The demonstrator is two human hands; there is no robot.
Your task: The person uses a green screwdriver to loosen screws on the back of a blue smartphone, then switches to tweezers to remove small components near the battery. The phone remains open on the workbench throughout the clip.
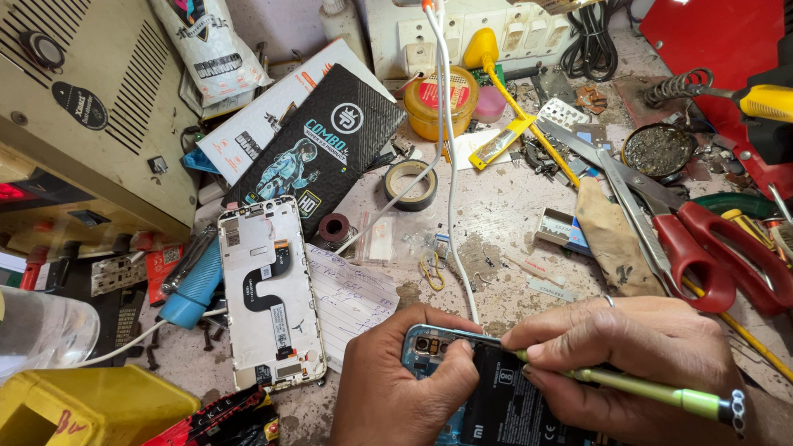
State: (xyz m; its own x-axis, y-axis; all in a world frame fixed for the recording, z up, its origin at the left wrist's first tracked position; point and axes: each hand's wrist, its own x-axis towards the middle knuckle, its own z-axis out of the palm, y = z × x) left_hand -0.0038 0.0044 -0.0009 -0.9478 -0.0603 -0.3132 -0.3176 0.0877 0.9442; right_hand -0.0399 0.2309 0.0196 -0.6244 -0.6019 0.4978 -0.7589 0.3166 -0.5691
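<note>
An opened phone (487, 405) with a black battery and a blue frame lies at the bottom centre. My left hand (396, 384) grips its upper left corner, thumb on the edge near the camera. My right hand (628, 351) holds a thin green-handled tool (652, 390) like a pen, its tip resting on the phone's top edge. A white cable (453, 206) runs from the back of the bench down to the phone's top.
A second opened phone body (268, 293), white inside, lies to the left on lined paper. Red-handled scissors (702, 248) lie at right, a tape roll (410, 183) and a black box (318, 157) behind, a beige machine (83, 107) at left, a yellow box (83, 409) at bottom left.
</note>
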